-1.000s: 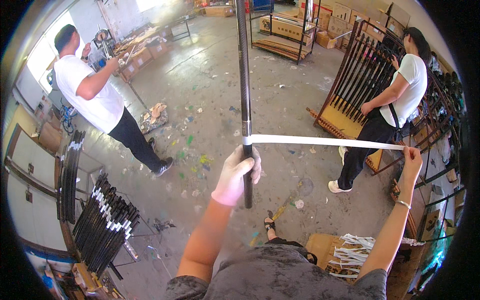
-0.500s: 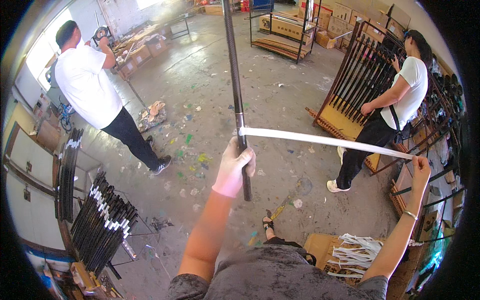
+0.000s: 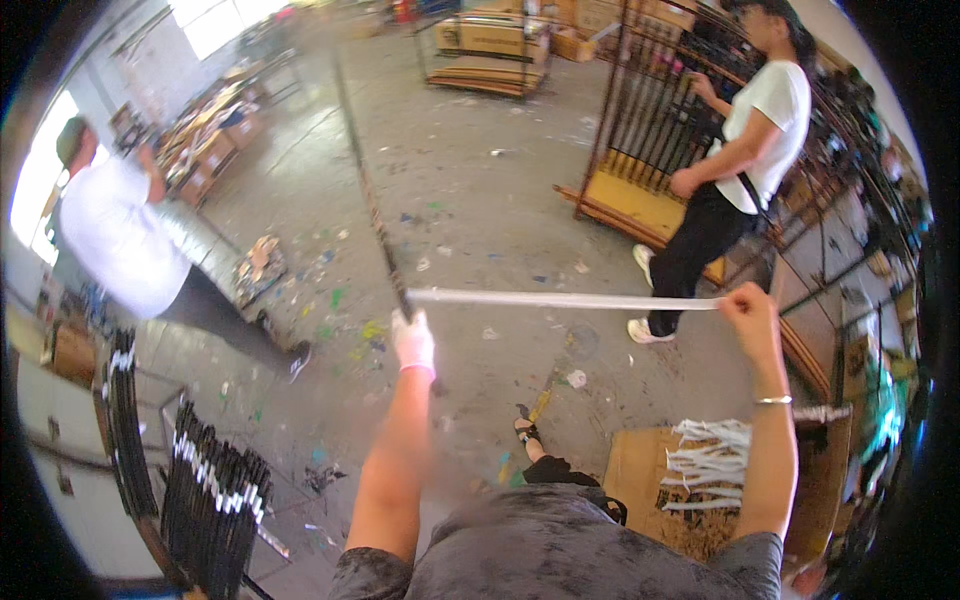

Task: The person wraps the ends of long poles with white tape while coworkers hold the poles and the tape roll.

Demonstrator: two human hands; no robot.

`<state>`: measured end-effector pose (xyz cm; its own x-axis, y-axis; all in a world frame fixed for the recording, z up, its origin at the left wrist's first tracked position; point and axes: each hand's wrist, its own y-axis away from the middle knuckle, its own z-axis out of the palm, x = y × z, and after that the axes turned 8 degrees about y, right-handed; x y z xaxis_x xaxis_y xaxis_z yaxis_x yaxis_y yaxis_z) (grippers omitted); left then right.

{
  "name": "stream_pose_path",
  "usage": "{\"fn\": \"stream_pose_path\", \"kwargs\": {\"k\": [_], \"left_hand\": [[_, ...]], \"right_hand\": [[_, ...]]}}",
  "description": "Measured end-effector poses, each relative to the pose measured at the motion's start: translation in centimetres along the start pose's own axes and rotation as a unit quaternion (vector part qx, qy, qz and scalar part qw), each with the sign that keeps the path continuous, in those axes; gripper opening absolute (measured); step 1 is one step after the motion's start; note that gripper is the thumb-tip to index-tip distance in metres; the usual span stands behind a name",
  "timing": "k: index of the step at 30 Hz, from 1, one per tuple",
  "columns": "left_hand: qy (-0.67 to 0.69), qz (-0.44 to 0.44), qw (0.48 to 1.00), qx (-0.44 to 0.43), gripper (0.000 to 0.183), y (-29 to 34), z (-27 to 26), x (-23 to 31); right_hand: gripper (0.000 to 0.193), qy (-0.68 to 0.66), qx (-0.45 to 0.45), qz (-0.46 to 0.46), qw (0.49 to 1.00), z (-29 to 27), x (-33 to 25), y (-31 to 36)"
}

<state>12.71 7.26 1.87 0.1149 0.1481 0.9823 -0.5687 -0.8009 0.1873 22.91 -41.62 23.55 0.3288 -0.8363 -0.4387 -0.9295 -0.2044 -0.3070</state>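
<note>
Our left hand [image 3: 412, 340] grips a dark pole [image 3: 375, 215] near frame centre, and our right hand [image 3: 752, 308] pinches a white strip [image 3: 570, 299].

Strip [image 3: 570, 299] runs right from rod [image 3: 369, 195] — other strips [image 3: 706, 458] on cardboard [image 3: 636, 462], lower right.

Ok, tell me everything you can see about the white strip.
The white strip is long, narrow and plain, like flexible tape, though its exact material is unclear. It runs nearly level and looks taut. Its left end meets the tilted dark rod, just above the gloved left hand; the bare right hand pinches its other end.
</note>
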Motion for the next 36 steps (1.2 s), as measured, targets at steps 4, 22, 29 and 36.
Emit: {"fn": "stream_pose_path", "kwargs": {"k": [4,22,29,36], "left_hand": [[-0.164,-0.070,0.976,0.123,0.039,-1.2,-1.0,-6.5],[0.378,-0.553,0.741,-0.059,0.008,2.0,37.1,-5.9],[0.381,-0.614,0.665,-0.187,0.010,11.9,44.0,3.3],[0.410,-0.608,0.631,-0.254,0.016,11.9,47.4,1.2]], "right_hand": [[0.018,0.037,-0.012,0.077,0.996,1.9,4.8,5.5],[0.029,0.381,0.064,0.315,0.867,-9.7,13.2,22.4],[0.041,0.380,0.097,0.341,0.854,-9.4,12.5,23.5],[0.045,0.369,0.088,0.394,0.837,-9.7,13.2,24.1]]}}
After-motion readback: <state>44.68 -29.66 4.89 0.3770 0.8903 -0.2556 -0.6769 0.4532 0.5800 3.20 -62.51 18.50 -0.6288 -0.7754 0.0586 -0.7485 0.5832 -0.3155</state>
